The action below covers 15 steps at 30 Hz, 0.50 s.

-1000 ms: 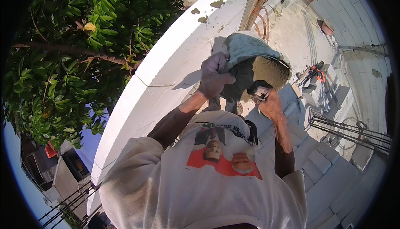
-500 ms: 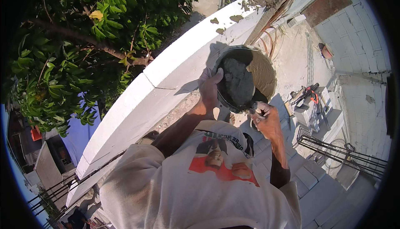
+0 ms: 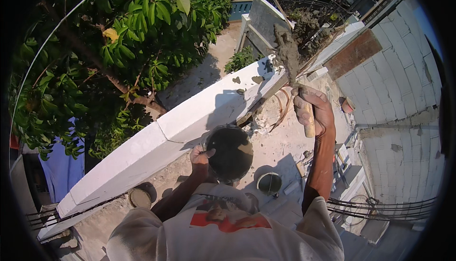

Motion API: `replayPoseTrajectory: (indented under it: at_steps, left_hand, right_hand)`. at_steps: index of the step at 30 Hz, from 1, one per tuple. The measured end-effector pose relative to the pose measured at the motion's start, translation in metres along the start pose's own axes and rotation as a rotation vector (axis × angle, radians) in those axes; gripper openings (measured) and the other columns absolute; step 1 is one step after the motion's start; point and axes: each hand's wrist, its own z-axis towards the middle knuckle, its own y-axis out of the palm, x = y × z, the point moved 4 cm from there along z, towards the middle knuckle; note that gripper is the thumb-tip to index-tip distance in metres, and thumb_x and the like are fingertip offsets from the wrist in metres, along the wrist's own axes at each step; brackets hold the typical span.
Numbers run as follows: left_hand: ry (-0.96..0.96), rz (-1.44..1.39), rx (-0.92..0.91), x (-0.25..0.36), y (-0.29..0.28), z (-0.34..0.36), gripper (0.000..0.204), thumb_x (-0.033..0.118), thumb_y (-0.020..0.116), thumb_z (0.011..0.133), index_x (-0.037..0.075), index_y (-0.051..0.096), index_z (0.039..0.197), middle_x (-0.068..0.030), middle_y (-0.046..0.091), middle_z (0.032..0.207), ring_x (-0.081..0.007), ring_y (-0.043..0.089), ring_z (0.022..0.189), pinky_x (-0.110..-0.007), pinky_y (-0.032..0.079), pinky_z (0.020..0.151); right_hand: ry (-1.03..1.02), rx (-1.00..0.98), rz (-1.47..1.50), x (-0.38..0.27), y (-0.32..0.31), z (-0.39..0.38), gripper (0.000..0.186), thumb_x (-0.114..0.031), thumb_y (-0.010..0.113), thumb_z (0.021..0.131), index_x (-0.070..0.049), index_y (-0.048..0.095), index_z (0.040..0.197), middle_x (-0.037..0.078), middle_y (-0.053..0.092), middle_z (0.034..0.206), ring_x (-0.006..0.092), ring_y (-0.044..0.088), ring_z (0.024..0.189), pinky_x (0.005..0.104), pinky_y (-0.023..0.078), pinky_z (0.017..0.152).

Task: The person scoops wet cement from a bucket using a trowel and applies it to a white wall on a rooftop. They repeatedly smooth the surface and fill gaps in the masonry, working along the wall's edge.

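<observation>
My left hand (image 3: pixel 200 157) grips the rim of a round bucket (image 3: pixel 230 155), thumb over its edge. The bucket's inside is dark with shade, so how much it holds is hard to make out. Out ahead on the right, my right hand (image 3: pixel 314 108) is closed round the wooden handle of a trowel (image 3: pixel 309 121). Wet grey mortar (image 3: pixel 287 52) covers the blade, which points away from me near the far end of a white block wall (image 3: pixel 137 151). A few mortar blobs (image 3: pixel 258 79) lie on the wall's top.
A leafy tree (image 3: pixel 118 47) grows beyond the wall on the left. Below stand a second bucket (image 3: pixel 269 183) and a round container (image 3: pixel 140 198). Steel bars (image 3: pixel 384 207) stick out at the right, near another block wall (image 3: pixel 399 71). A wooden board (image 3: pixel 266 97) lies along the wall's far end.
My right hand has left the bucket and swung forward, lifting the trowel loaded with mortar. The bucket, still in my left hand, sits lower and further left in view.
</observation>
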Motion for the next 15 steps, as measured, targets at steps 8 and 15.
replayPoseTrajectory:
  at_steps: [8, 15]
  left_hand:
    - [0.053, 0.109, 0.029, -0.025, -0.046, 0.021, 0.024, -0.011, 0.066, 0.067, 0.007, 0.053, 0.076, -0.0071, 0.067, 0.081, -0.0159, 0.062, 0.069, -0.029, 0.053, 0.066]
    - [-0.033, 0.110, -0.188, 0.043, 0.096, -0.004, 0.021, -0.009, 0.063, 0.065, 0.003, 0.055, 0.079, -0.0079, 0.065, 0.083, -0.0168, 0.063, 0.074, -0.029, 0.053, 0.066]
  right_hand:
    - [-0.436, 0.121, -0.418, -0.038, 0.006, 0.010, 0.041, -0.022, 0.054, 0.102, 0.009, 0.054, 0.129, 0.007, 0.061, 0.084, 0.0086, 0.051, 0.058, 0.0225, 0.043, 0.048]
    - [-0.159, 0.268, -1.389, 0.099, -0.015, -0.132, 0.036, -0.006, 0.072, 0.082, -0.003, 0.069, 0.118, 0.012, 0.070, 0.087, 0.0241, 0.067, 0.076, 0.0362, 0.053, 0.068]
